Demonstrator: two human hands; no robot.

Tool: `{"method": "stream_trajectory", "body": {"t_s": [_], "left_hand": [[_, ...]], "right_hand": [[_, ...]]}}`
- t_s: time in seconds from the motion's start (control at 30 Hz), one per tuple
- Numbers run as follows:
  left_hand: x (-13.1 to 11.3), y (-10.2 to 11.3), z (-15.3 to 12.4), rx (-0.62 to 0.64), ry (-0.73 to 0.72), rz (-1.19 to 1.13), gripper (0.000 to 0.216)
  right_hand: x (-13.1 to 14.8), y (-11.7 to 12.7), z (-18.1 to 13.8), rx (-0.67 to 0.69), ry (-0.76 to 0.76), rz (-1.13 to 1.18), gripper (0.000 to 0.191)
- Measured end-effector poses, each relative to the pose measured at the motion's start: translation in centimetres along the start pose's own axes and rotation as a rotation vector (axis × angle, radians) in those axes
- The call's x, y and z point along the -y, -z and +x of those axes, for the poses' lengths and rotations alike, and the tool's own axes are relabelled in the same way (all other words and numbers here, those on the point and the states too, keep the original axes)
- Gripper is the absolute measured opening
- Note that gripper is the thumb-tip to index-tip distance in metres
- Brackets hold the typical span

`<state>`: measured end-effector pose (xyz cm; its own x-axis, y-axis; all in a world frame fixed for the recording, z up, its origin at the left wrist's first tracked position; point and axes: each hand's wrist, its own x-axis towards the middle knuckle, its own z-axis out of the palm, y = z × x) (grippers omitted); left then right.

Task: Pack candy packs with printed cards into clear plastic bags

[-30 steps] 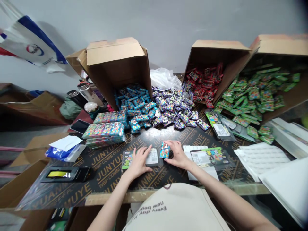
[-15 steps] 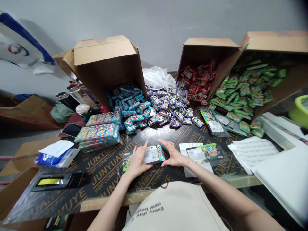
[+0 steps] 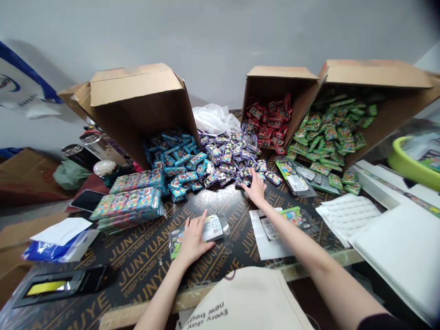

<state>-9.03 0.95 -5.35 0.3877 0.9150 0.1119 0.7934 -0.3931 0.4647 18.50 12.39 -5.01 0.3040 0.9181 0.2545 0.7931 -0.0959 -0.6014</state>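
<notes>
My left hand lies flat with fingers spread on a clear plastic pouch with a green card and a white label, on the dark board near me. My right hand is stretched forward to the near edge of a heap of small purple packets; its fingers curl down among them, and I cannot see whether they hold one. A heap of small blue packets lies to the left of the purple ones, spilling from a tipped cardboard box.
Two more tipped boxes at the back right spill red packets and green packets. Stacked filled pouches sit at left. Pouches on white paper, white sheets, a green basin, cups and a dark tray surround the board.
My right hand has left the pouch and reached forward to the purple heap. The blue packet it held is no longer in sight. My left hand stays on the pouch.
</notes>
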Motion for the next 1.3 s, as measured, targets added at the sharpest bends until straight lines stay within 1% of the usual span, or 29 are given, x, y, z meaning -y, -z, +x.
{"method": "stream_trajectory", "body": {"t_s": [0.07,0.1,0.17,0.23,0.3,0.37,0.4,0.47,0.53,0.63,0.67,0.7,0.73,0.77,0.83,0.87,0.93,1.0,1.07,1.13,1.23,1.27,1.3], "left_hand": [[-0.1,0.0,0.2,-0.007,0.019,-0.001,0.093],[-0.4,0.1,0.4,-0.028,0.04,-0.018,0.09],[-1.3,0.3,1.1,-0.092,0.099,-0.121,0.081],[-2.6,0.4,2.1,-0.159,0.195,-0.366,0.065],[-3.9,0.4,3.1,-0.187,0.325,-0.709,0.047],[-4.7,0.4,4.0,-0.164,0.42,-0.959,0.036],[-5.0,0.4,4.2,-0.14,0.444,-1.025,0.035],[-5.1,0.5,4.3,-0.083,0.453,-1.068,0.035],[-5.1,0.8,4.0,-0.018,0.451,-1.101,0.034],[-4.9,1.4,3.4,0.09,0.433,-1.125,0.034],[-4.7,1.7,3.2,0.106,0.427,-1.118,0.033],[-4.4,1.9,2.9,0.096,0.411,-1.072,0.034],[-3.9,2.0,2.7,0.064,0.378,-0.977,0.035],[-3.3,2.1,2.4,0.027,0.325,-0.835,0.039],[-1.9,2.1,1.7,-0.015,0.186,-0.477,0.062],[-1.2,1.9,1.3,0.0,0.121,-0.312,0.077],[-0.1,1.5,0.8,0.07,0.043,-0.11,0.097],[0.4,1.1,0.4,0.103,0.009,-0.03,0.102],[0.3,0.9,0.2,0.092,-0.01,-0.02,0.101],[0.0,1.0,0.2,0.08,-0.029,-0.04,0.101],[-0.6,1.3,0.3,0.097,-0.066,-0.075,0.101],[-0.6,1.3,0.3,0.103,-0.073,-0.083,0.1],[-0.7,1.3,0.4,0.099,-0.073,-0.087,0.1]], "right_hand": [[-0.3,0.0,0.6,0.036,0.03,0.008,0.064],[-0.1,0.0,0.2,0.053,0.056,0.048,0.062],[1.0,0.3,-1.8,0.086,0.121,0.176,0.061],[2.8,0.7,-4.8,0.122,0.202,0.307,0.062],[4.7,1.4,-7.9,0.165,0.268,0.395,0.06],[6.1,2.4,-10.1,0.228,0.324,0.447,0.061],[6.5,2.9,-10.7,0.265,0.359,0.461,0.065],[6.9,4.0,-11.1,0.343,0.446,0.454,0.076],[6.8,4.9,-10.7,0.426,0.541,0.429,0.086],[6.3,5.5,-9.8,0.522,0.64,0.423,0.083],[6.0,5.4,-9.5,0.531,0.653,0.424,0.081],[5.7,5.3,-9.4,0.524,0.655,0.418,0.08],[5.3,5.1,-9.2,0.506,0.65,0.405,0.078],[4.9,4.8,-9.1,0.486,0.64,0.386,0.077],[3.8,4.1,-8.9,0.453,0.621,0.34,0.077],[3.2,3.7,-8.8,0.446,0.615,0.313,0.078],[2.3,3.0,-8.7,0.457,0.614,0.258,0.082],[1.8,2.4,-8.8,0.493,0.625,0.214,0.084],[1.7,2.2,-9.1,0.543,0.642,0.21,0.084],[1.9,2.2,-9.3,0.603,0.662,0.259,0.084],[2.2,2.3,-9.2,0.714,0.691,0.353,0.089],[2.2,2.3,-9.1,0.731,0.694,0.366,0.093],[2.2,2.3,-9.1,0.718,0.682,0.364,0.098]]}}
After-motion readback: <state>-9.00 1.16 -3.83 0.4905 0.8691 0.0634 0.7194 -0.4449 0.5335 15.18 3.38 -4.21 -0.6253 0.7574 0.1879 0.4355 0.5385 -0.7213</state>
